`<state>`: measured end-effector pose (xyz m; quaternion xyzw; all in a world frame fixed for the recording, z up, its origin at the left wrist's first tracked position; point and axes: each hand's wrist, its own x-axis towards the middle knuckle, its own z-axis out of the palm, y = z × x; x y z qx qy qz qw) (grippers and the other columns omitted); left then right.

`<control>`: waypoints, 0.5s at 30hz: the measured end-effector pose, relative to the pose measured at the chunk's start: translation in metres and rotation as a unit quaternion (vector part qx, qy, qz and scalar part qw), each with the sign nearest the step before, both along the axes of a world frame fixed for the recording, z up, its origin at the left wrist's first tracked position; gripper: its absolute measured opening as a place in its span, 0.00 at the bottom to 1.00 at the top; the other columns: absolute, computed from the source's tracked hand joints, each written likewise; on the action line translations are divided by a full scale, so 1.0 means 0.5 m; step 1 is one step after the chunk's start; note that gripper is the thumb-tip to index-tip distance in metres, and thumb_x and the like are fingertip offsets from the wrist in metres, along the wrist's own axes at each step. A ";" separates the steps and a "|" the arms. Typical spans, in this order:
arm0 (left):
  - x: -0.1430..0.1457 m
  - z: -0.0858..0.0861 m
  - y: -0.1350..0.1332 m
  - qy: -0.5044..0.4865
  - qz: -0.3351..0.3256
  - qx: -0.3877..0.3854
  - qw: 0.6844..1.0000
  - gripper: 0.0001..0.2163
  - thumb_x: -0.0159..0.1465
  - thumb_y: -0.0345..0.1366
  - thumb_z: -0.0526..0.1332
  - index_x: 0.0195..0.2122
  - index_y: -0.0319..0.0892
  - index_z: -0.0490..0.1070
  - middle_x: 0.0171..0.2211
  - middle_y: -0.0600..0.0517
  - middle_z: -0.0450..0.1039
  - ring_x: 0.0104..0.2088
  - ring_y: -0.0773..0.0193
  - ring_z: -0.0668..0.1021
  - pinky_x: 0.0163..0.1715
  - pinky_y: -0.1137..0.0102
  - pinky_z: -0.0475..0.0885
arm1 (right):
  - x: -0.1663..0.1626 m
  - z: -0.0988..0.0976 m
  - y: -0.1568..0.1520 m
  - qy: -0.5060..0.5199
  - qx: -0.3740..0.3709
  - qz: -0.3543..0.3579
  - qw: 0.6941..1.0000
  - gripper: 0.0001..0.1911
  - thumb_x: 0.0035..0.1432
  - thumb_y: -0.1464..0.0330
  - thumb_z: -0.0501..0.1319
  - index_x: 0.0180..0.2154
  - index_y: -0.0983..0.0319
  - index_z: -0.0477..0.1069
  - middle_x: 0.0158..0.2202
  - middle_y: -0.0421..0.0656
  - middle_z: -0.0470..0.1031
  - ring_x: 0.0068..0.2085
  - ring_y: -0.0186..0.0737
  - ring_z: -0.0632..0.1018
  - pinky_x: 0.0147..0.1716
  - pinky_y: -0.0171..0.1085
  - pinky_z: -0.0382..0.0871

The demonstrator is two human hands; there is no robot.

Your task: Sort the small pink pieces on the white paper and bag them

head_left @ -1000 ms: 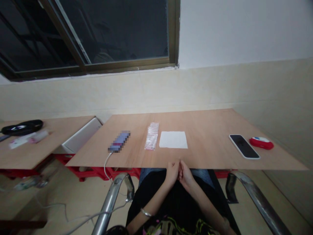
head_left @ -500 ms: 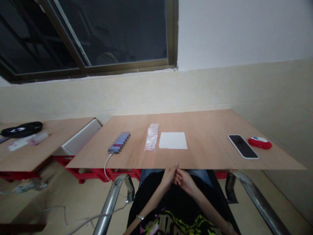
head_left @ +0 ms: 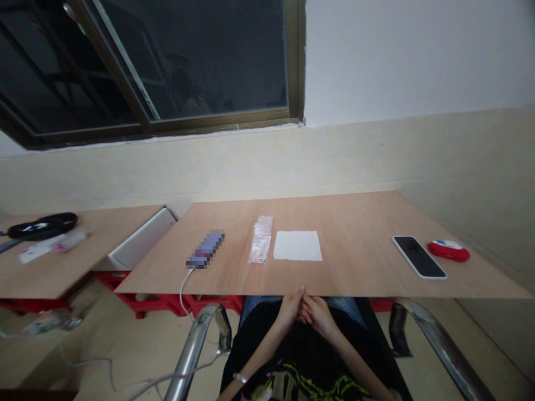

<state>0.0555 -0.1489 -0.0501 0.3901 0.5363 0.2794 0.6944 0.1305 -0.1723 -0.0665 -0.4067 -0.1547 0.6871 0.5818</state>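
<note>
My left hand (head_left: 290, 307) and my right hand (head_left: 318, 315) rest together over my lap, just below the near edge of the wooden tabletop (head_left: 355, 223). Their fingers are folded against each other, and no object shows in either. Beyond them on the board lies a blank white sheet of paper (head_left: 297, 245). To its left is a stack of clear plastic bags (head_left: 261, 240). A phone with a dark screen and white edge (head_left: 419, 257) lies on the right, with a red and white case-like object (head_left: 448, 250) next to it.
A pixelated device (head_left: 205, 249) with a white cable lies on the left of the board. Metal armrests (head_left: 196, 340) flank my lap. A second table (head_left: 96, 245) at left holds a black coiled item (head_left: 44, 225). A window and wall stand behind.
The view has tipped up a little, so everything sits slightly lower in the picture. My hands stay folded together, and nothing on the table has moved.
</note>
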 end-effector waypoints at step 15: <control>-0.009 -0.014 0.004 -0.026 -0.002 -0.009 1.000 0.28 0.52 0.59 0.55 0.17 0.34 0.66 0.12 0.46 0.66 0.11 0.65 0.69 0.10 0.74 0.60 | -0.009 -0.026 0.003 -0.064 0.029 -0.003 0.998 0.25 0.37 0.48 0.65 0.20 0.63 0.64 0.09 0.35 0.62 0.08 0.28 0.61 0.07 0.29 0.52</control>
